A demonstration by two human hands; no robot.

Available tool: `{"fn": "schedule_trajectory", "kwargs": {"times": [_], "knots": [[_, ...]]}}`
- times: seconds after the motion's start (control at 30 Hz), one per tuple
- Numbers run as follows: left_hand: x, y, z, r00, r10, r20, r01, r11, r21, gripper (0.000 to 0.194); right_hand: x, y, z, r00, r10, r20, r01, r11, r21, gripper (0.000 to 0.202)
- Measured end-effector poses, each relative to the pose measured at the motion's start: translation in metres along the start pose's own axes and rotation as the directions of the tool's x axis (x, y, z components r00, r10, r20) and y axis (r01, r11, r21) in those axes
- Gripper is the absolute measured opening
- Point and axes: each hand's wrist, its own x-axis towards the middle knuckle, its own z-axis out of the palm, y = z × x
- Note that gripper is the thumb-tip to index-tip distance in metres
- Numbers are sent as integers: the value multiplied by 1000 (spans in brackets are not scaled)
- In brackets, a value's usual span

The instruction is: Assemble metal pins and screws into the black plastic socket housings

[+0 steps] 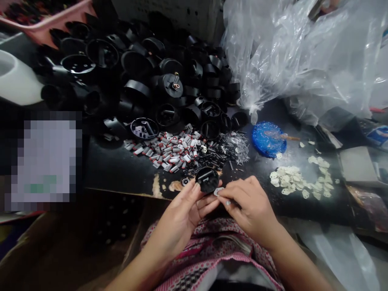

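My left hand grips a round black plastic cap by its rim, its hollow side facing up. Inside the cap sits a small grey bar-like part. Between the thumb and fingers of my right hand is a small flat pale plate, held at the cap's right edge. Just beyond my hands lie a heap of grey cylinders with red ends, a scatter of small dark springs and a pile of tiny clear-grey pieces. To the right, many similar pale plates are spread on the table.
Black round housings are heaped across the back left. A blue round lid with a stick on it lies right of centre. Clear plastic bags bulge at the back right. A pink basket and a white container stand left.
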Motion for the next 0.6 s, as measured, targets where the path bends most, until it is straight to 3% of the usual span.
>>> {"fn": "schedule_trajectory", "kwargs": {"times": [0.13,0.33,0.6], "knots": [[2,-4,-3,998,61,-12,-60,996,60,19,4,-3,0,997,-55,-57,55,998,-1,12],[3,-8,-14,995,54,79,-70,973,219,23,11,-4,-1,997,-55,-54,53,998,-43,10],[3,-8,-12,990,45,132,-76,968,240,23,12,-3,-1,999,-42,-2,42,995,-95,12]]}}
